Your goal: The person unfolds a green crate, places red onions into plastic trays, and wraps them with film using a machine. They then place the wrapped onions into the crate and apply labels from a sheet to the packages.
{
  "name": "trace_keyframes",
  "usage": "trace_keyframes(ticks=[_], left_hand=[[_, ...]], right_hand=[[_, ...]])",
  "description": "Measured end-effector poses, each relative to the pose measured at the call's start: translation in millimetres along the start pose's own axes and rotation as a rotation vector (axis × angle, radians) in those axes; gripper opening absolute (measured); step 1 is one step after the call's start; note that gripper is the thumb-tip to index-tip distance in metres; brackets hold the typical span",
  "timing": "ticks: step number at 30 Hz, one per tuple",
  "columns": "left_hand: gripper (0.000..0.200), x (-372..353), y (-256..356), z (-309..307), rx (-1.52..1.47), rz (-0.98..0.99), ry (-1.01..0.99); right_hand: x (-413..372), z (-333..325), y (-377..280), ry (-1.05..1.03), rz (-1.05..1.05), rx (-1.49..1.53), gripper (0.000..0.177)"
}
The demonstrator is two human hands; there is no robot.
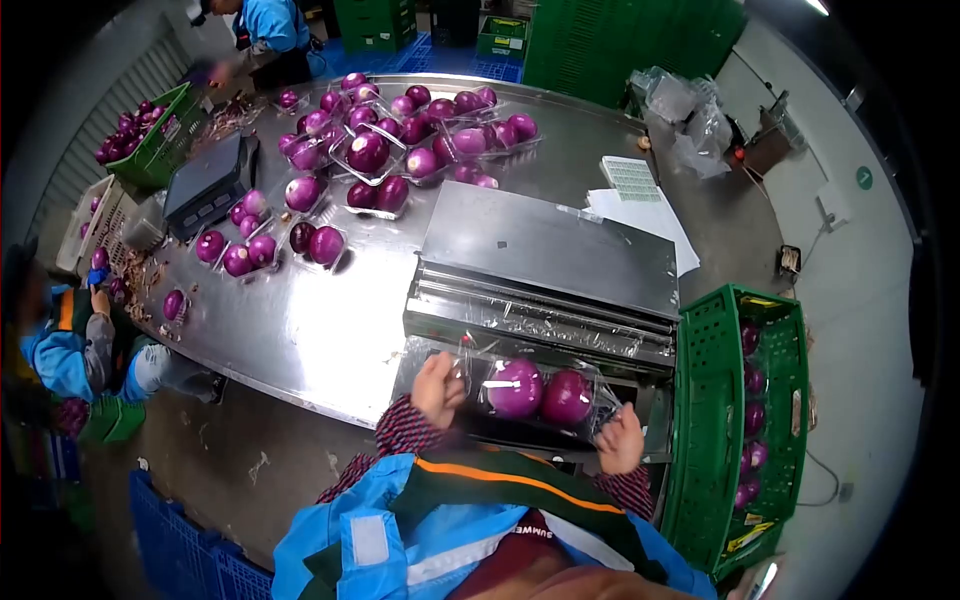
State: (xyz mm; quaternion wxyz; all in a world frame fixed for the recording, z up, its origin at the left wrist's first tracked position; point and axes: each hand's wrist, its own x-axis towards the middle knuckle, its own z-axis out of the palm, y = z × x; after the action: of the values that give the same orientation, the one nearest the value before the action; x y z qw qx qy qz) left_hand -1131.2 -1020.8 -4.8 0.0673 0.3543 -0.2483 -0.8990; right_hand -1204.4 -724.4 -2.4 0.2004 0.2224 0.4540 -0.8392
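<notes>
"Green crates [375, 22] and a pale wall [835, 140] stand around a metal worktop [310, 330]. Where is the work, relative to the wrapping machine [550, 245]?"

"At its near edge. A pack of two onions [541, 392] is there, the onions side by side under clear film [602, 398]. Whether the pack rests on the machine or is held just above it cannot be determined."

"State of the hands?"

"Left hand [438, 389]: fingers curled closed, apparently pinching film at the pack's left end. Right hand [620, 440]: likewise closed, gripping film drawn out at the right end. Neither is seen touching an onion."

"Your finding on the step?"

"Wrapping, in my judgement. The film appears stretched over the pack, its ends not yet tucked under."

"And what does the next move call for?"

"Even tension from both hands, I would say, and the ends folded beneath without tearing. Opinion, not observation."

"Surrounding stock?"

"Beyond the machine and to its left, trays of onions [367, 152] stand on the worktop; whether any are wrapped I cannot tell. Just right of the machine, a tall crate [700, 380] holds more onions. Past the machine's far right corner lies a printed sheet [630, 180]."

"Others present?"

"Two people, both well to the machine's left, apart from this pack."
</notes>
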Motion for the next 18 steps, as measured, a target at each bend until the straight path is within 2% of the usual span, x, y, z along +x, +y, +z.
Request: trace_keyframes(ticks=[2, 3, 4, 5, 6, 7, 8, 10, 12, 13, 16, 17, 18], left_hand=[[0.023, -14, 0, -44, 0.007, -0.137, -0.045], [0.026, -26, -2, -74, 0.066, -0.198, -0.156], [0.03, -37, -9, -99, 0.123, -0.256, -0.268], [0.033, -43, -22, -109, 0.185, -0.305, -0.124], [0.035, -47, -33, -117, 0.248, -0.354, 0.021], [0.033, -39, -48, -133, 0.288, -0.37, -0.148], [0.031, -30, -59, -145, 0.326, -0.389, -0.318], [0.031, -24, -91, -121, 0.496, -0.355, -0.226], [0.032, -22, -110, -132, 0.656, -0.132, -0.358], [0.031, -21, -125, -145, 0.547, -0.096, -0.364], [0.03, -49, -102, -88, 0.307, -0.142, -0.235], [0.028, -41, -106, -88, 0.446, -0.028, -0.304], [0.03, -39, -96, -77, 0.38, -0.069, -0.445]], right_hand=[[-23, -21, -9, -0.072, 0.206, 0.173, 0.033], [-30, -41, -4, -0.145, 0.346, 0.236, 0.035], [-34, -65, 12, -0.236, 0.324, 0.063, 0.038], [-36, -83, 31, -0.007, 0.334, -0.215, 0.042], [-34, -100, 53, -0.047, 0.306, -0.297, 0.039], [-23, -116, 74, 0.027, 0.336, -0.329, 0.038], [-24, -101, 78, 0.056, 0.374, -0.289, 0.037], [-27, -89, 86, 0.061, 0.422, -0.24, 0.036], [-34, -85, 80, 0.04, 0.451, -0.198, 0.037], [-35, -81, 78, 0.023, 0.454, -0.18, 0.037], [-40, -70, 62, -0.058, 0.446, -0.102, 0.041], [-42, -67, 54, -0.098, 0.429, -0.077, 0.042], [-44, -63, 46, -0.143, 0.419, -0.039, 0.044]])
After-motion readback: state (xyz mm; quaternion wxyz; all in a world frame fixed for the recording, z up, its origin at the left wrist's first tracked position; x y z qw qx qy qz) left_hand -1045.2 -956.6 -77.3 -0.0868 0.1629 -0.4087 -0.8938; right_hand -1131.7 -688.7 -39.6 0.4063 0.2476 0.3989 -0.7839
